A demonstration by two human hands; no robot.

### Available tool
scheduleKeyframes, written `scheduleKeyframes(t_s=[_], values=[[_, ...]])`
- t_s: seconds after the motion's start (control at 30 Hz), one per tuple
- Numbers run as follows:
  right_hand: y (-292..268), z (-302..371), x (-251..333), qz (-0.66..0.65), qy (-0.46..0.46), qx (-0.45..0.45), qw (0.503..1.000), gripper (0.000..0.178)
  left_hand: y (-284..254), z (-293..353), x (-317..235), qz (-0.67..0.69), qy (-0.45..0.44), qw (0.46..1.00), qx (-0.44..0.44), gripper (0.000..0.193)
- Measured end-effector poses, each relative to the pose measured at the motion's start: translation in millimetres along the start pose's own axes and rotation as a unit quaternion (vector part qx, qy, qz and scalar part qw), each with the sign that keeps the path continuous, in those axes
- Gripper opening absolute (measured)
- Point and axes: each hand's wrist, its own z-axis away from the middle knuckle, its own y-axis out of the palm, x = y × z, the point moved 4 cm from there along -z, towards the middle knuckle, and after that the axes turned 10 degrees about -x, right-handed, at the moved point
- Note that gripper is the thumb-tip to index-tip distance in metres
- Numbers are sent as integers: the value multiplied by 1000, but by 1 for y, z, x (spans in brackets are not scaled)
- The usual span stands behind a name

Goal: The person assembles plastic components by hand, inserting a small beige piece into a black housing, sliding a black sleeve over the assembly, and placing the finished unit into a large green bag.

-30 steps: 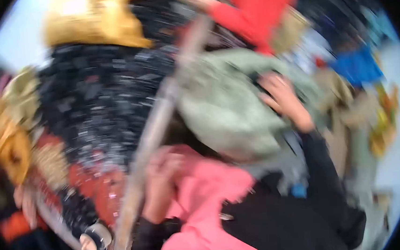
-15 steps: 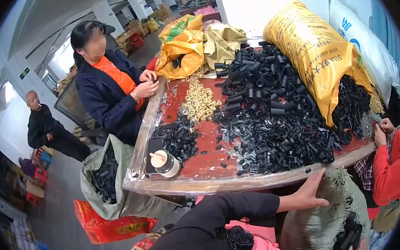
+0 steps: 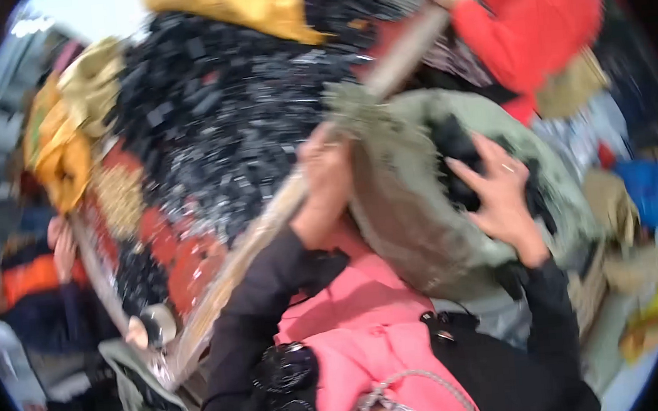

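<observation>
A grey-green woven sack (image 3: 431, 221) with a frayed rim stands at the table's near edge, its mouth open. Black plastic pieces (image 3: 456, 145) show inside it. My left hand (image 3: 327, 178), blurred, is closed at the sack's rim next to the table edge; its fingertips are partly hidden. Over the mouth of the sack, my right hand (image 3: 502, 192) has its thumb and fingers spread, close to the black pieces. I cannot make out anything held in it. A large heap of small black parts (image 3: 214, 114) covers much of the red table (image 3: 187, 263).
Beyond the heap lies a yellow sack (image 3: 228, 8). Cream-coloured rings (image 3: 120, 199) and a lidded jar (image 3: 157, 326) are on the table. A person in red (image 3: 531, 19) works at the right, another person (image 3: 34, 283) at the left. A second grey-green sack (image 3: 147, 397) stands near the table corner.
The view has swung right and down toward the sack. My left hand, outstretched before, is now closed at its rim. My right hand has come into full view over the sack's mouth.
</observation>
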Motion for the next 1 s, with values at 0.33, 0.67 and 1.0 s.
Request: scheduleKeyframes(t_s=[0.33,0.67,1.0], values=[[26,-2,28,-11,51,-24,998,64,15,12,17,200,-218,954,-53,19],[2,44,-13,-237,20,15,971,47,-24,-17,8,177,-188,964,-69,29],[5,51,-51,-23,-51,21,998,40,-7,-14,-2,163,-200,962,-84,33]])
